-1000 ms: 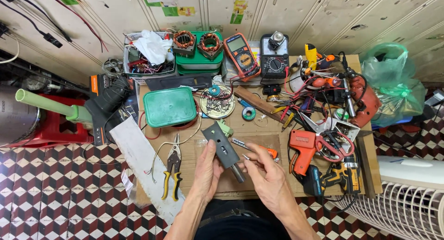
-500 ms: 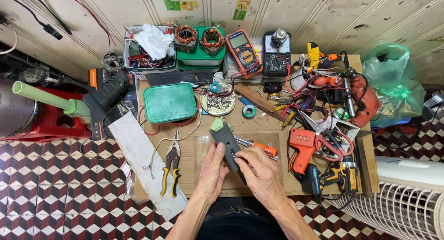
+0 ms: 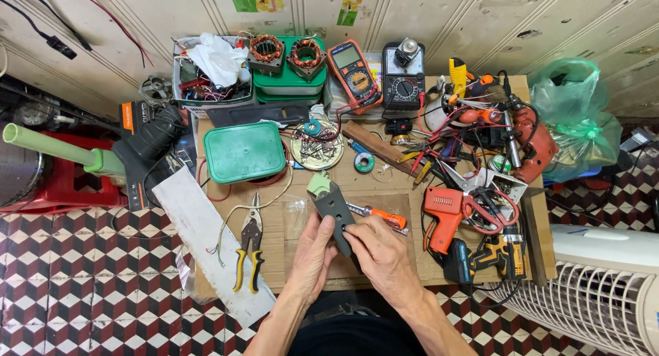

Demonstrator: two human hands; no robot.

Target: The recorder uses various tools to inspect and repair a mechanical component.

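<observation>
Both of my hands hold a flat dark grey plastic part (image 3: 334, 208) with a pale green end, over the front middle of a cluttered wooden workbench (image 3: 302, 260). My left hand (image 3: 312, 249) supports it from the left and below. My right hand (image 3: 379, 253) grips its lower end from the right. Just behind the part lies an orange-handled screwdriver (image 3: 381, 216). Yellow-handled pliers (image 3: 249, 249) lie to the left of my left hand.
A green lidded box (image 3: 244, 152), a round tin of screws (image 3: 316, 144), two meters (image 3: 351, 67), motor stators (image 3: 266, 50), an orange glue gun (image 3: 443, 212), a cordless drill (image 3: 480, 256) and tangled wires crowd the bench. A white fan (image 3: 597, 287) stands at the right, a red stool (image 3: 55, 184) at the left.
The grey part has stayed between my hands and shifted slightly; my right hand has slid up along its lower end. The view has moved a little.
</observation>
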